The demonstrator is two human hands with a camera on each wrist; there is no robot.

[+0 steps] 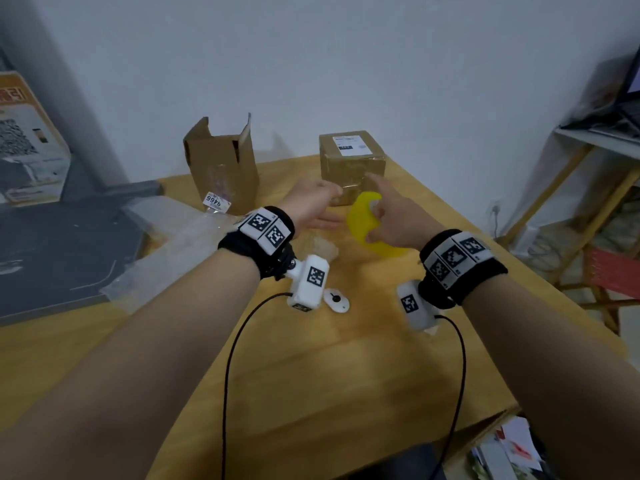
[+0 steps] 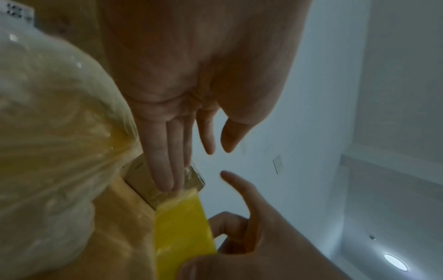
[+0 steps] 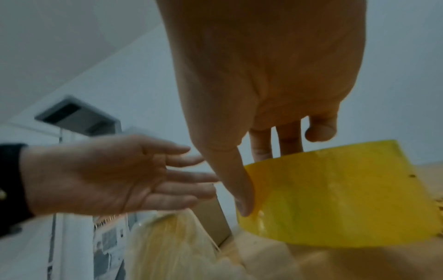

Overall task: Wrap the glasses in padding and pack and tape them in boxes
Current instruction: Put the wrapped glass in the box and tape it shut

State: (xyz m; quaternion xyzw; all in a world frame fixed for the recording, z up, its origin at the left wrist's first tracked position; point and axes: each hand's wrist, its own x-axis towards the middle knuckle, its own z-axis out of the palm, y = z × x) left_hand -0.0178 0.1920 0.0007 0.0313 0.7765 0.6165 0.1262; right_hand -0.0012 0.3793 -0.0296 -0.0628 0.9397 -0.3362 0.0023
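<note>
A: From the head view, where's the tape roll (image 1: 363,220)?

B: Gripped in the right hand (image 1: 391,220), over the table (image 1: 311,358) near the sealed box (image 1: 351,164).

A: Left hand (image 1: 311,206)?

B: The right wrist view shows its palm, fingers straight, holding nothing.

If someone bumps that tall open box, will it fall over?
Probably, fairly easily. The open box stands tall and narrow on the table, so it looks tippy. Its flaps are up and it seems thin cardboard, likely light unless something inside weighs it down.
</note>
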